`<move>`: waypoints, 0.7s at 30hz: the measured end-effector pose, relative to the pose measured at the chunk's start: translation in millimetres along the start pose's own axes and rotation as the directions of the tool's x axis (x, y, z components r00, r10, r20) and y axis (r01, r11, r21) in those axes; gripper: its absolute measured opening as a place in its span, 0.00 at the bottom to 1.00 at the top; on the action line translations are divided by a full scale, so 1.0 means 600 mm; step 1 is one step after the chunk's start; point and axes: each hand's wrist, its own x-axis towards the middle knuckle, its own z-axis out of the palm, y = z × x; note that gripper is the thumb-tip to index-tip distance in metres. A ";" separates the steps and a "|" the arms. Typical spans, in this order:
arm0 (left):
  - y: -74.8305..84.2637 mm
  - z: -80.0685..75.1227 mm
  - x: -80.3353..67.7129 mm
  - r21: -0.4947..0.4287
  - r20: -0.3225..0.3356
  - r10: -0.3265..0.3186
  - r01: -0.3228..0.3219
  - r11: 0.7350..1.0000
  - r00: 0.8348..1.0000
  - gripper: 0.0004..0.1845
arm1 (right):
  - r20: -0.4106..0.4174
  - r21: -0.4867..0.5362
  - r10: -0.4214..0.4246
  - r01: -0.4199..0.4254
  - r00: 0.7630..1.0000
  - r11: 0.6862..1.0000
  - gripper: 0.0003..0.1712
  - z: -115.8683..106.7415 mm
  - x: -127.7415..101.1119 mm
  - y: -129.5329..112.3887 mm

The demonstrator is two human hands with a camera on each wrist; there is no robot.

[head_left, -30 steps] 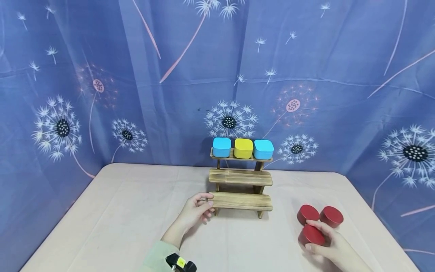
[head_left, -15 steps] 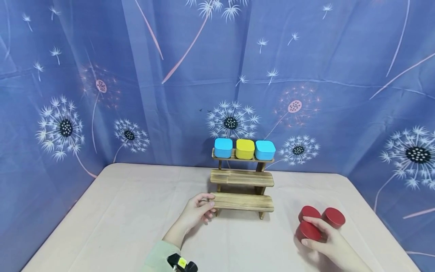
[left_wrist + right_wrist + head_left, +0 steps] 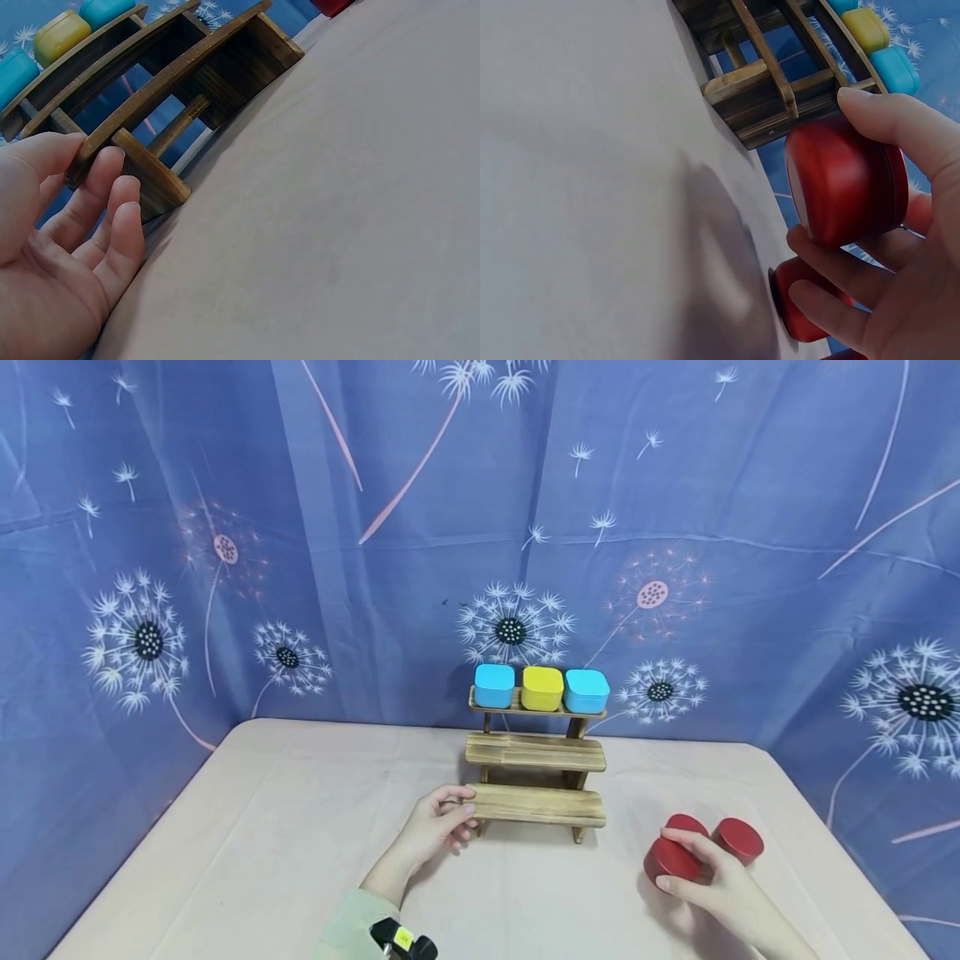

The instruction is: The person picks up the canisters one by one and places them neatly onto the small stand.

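Note:
A three-tier wooden stand [image 3: 536, 803] is at the middle of the table. My left hand [image 3: 433, 828] pinches the left end of its lowest shelf between thumb and fingers, as the left wrist view also shows. At the right, my right hand [image 3: 720, 881] grips a round red tin [image 3: 844, 184] by its sides; the right wrist view shows it raised off the cloth. Two more red tins stand behind that hand, one [image 3: 738, 839] at the right and one [image 3: 686, 822] partly hidden by the held tin.
On the top shelf sit a blue box [image 3: 494, 686], a yellow box [image 3: 542, 689] and another blue box [image 3: 587, 692] in a row. A pale cloth covers the table [image 3: 247, 843]. Behind it hangs a blue dandelion-print curtain [image 3: 390, 610].
My right hand has lifted the red tin and carried it a little left and away from me. The left hand keeps its pinch on the stand. The head view has shifted slightly.

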 end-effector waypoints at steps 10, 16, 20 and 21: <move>0.001 0.002 -0.001 -0.004 0.000 0.003 -0.003 1.000 1.000 0.20 | -0.014 0.023 -0.018 0.018 1.000 1.000 0.32 0.004 0.010 -0.011; 0.001 0.001 0.000 -0.004 0.005 0.002 -0.002 1.000 1.000 0.20 | -0.046 0.016 -0.050 0.050 0.998 0.999 0.31 0.008 0.017 -0.019; -0.002 -0.001 0.001 -0.001 0.008 0.002 -0.002 1.000 1.000 0.19 | -0.058 0.005 -0.061 0.062 0.996 0.998 0.31 0.011 0.021 -0.028; -0.003 -0.001 0.001 0.002 0.009 0.007 -0.007 1.000 1.000 0.19 | -0.059 0.004 -0.063 0.063 0.996 0.998 0.32 0.011 0.022 -0.030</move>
